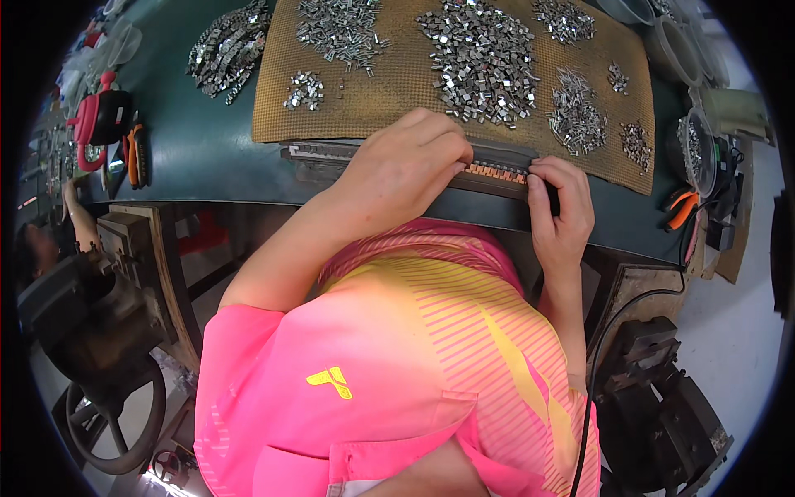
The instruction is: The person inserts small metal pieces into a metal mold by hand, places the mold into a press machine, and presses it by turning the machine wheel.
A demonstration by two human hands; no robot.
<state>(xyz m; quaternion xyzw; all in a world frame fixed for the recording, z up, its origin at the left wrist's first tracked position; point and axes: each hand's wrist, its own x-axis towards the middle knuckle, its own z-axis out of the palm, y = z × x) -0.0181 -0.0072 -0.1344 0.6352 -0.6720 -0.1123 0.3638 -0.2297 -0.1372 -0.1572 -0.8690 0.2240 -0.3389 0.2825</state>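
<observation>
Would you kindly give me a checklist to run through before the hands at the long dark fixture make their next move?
1. Left hand at the long dark fixture: ok.
2. Right hand near the fixture's right end: ok.
3. Coppery row visible between the hands: ok.
4. Everything in that row fully seated: cannot tell, too small.
5. Loose metal pieces on the tan mat: ok.
6. Orange-handled pliers at right, clear of both hands: ok.

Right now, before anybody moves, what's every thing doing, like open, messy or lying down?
Left hand: curled, fingertips at the bar.
Right hand: fingers bent, at the bar's right end.
Bar: partly hidden by the hands.
Copper-coloured pieces: lined up in a row.
Mat: spread flat, partly covered.
Biggest metal pile: loose, messy.
Metal bands: heaped.
Cable: curving down.
</observation>
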